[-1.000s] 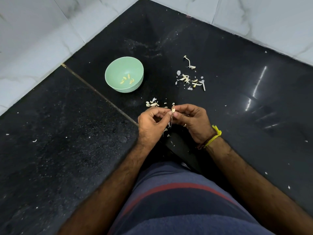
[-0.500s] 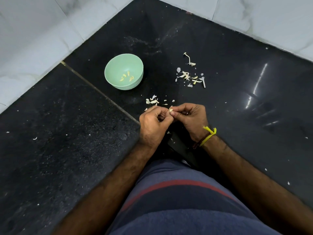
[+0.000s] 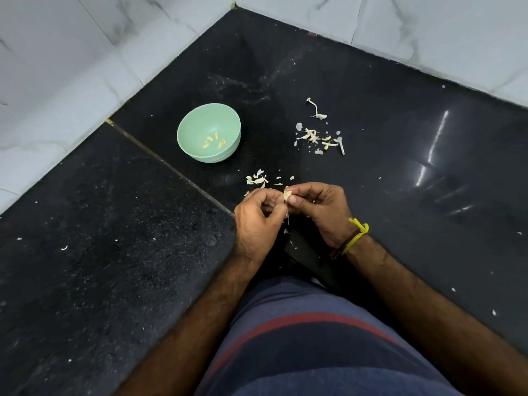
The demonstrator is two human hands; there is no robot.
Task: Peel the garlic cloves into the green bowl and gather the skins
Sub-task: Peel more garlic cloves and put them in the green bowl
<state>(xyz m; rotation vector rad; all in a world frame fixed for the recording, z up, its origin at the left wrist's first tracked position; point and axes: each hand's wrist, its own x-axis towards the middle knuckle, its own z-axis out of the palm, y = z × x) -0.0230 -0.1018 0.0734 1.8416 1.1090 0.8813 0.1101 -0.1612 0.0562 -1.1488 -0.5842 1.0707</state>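
Small pale garlic clove [image 3: 287, 194] is pinched between left hand [image 3: 258, 221] and right hand [image 3: 323, 210]; papery skin is best stripped downward in small pulls.

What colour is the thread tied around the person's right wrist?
Bright yellow thread, beside a darker brownish band, clearest in the head view.

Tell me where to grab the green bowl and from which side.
Grip the green bowl by its near-right rim, coming from the right hand side. It stands upright and open with nothing against it, and its peeled cloves lie low, well under the rim.
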